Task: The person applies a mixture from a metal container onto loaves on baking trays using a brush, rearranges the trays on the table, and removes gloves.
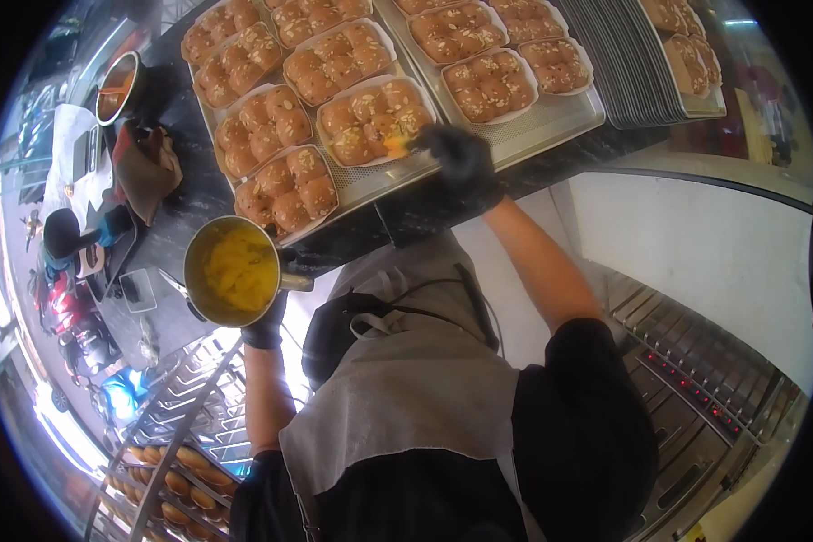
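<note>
In a black glove, my right hand is closed round a brush whose yellow-orange tip touches a seeded bun loaf in a white paper case. That loaf sits near the front edge of a perforated metal tray. My left hand, also gloved in black, is mostly hidden beneath a metal pot and its handle, holding it up left of my body. Yellow, lumpy-looking contents fill part of the pot. More bun loaves stand around the brushed one.
Another tray of loaves lies to the right, beside a stack of dark trays. A bowl, a cloth and a small clear container are at the left. A rack with buns stands lower left.
</note>
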Motion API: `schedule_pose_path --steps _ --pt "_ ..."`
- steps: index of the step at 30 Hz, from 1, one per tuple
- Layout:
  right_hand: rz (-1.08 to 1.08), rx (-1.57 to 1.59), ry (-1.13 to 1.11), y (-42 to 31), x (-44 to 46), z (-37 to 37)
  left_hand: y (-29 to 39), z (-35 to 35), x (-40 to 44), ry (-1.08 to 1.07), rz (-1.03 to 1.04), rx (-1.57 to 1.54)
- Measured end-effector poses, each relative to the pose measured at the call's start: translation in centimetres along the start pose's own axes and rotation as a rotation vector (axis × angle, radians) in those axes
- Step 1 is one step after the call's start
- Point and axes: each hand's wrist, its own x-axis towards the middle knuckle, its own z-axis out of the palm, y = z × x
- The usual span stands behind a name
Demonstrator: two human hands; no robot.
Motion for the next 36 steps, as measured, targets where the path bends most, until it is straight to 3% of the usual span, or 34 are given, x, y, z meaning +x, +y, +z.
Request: schedule_pose_path --steps 2,4,6,8,9,11,12,14,15,16,17,18,19,22,24,27,28,30,32,33,34,35,36 --pt "0.377 0.207 0.16 2.0 0.8 -1.7 -0.2 0.1 -0.2 0.121 0.003 -0.105" --pt "0.32 0.052 0.254 2.3 0.9 -2.0 -0.4 -0.5 -0.2 0.083 0.04 -0.026" --pt "0.287 0.329 0.205 -0.2 0.8 -1.3 -0.4 0.0 -0.2 0.054 0.064 0.055" --pt "0.346 0.473 0.148 -0.2 0.9 -0.2 0.3 0.9 0.2 0.002 -0.127 -0.356" --pt "0.312 0.419 0.112 0.6 1.0 0.2 0.1 0.6 0.1 0.003 -0.128 -0.353" --pt "0.327 0.457 0.136 1.5 1.5 0.1 0.0 -0.3 0.0 0.036 -0.044 0.033" --pt "0.324 0.458 0.136 1.6 1.7 -0.7 0.1 -0.4 0.0 0.034 -0.041 0.034" --pt "0.125 -0.023 0.281 1.4 2.0 -2.5 0.2 0.0 -0.3 0.144 -0.053 -0.152" --pt "-0.047 -0.259 0.175 2.6 1.9 -2.9 0.2 0.4 -0.2 0.145 -0.057 -0.152" --pt "-0.042 -0.262 0.181 2.7 1.6 -2.6 0.0 1.0 0.2 0.025 -0.027 -0.103" --pt "-0.272 -0.349 -0.011 2.6 1.5 -2.1 0.0 1.5 0.8 -0.099 0.004 -0.052" --pt "-0.499 -0.433 -0.205 2.5 1.5 -1.5 0.1 1.5 0.8 -0.11 -0.004 -0.045" --pt "-0.564 -0.399 -0.216 2.0 0.9 -0.9 -0.1 1.1 0.5 -0.054 0.03 0.01" --pt "-0.459 -0.346 -0.247 0.3 0.5 -2.5 -0.9 -1.3 0.6 -0.048 0.089 0.061" --pt "-0.425 -0.421 -0.211 1.2 1.4 -2.8 -0.8 -1.3 0.7 -0.019 -0.05 -0.2" --pt "-0.412 -0.355 -0.255 1.0 1.3 -3.1 -2.0 -1.5 1.1 0.039 -0.027 -0.322" --pt "-0.397 -0.349 -0.365 0.8 0.2 -2.8 -2.2 -1.5 1.4 0.026 -0.026 -0.323" --pt "-0.385 -0.343 -0.476 0.0 -0.5 -2.6 -2.2 0.2 1.6 0.1 0.018 0.008" --pt "-0.185 -0.136 -0.122 -0.6 -0.6 -1.9 -2.5 0.5 1.9 0.003 0.015 0.009" --pt "-0.191 -0.136 -0.122 0.3 -0.2 -1.9 -2.5 0.8 2.2 -0.098 0.012 0.014" --pt "0.022 0.064 0.03 2.1 0.6 -1.9 -2.5 1.3 2.2 -0.102 0.02 0.015" --pt "0.236 0.266 0.18 2.8 1.1 -2.1 -2.4 2.4 2.1 -0.076 0.121 0.441" --pt "0.227 0.267 0.182 3.1 0.8 -2.3 -2.5 3.2 2.1 -0.045 0.224 0.867"
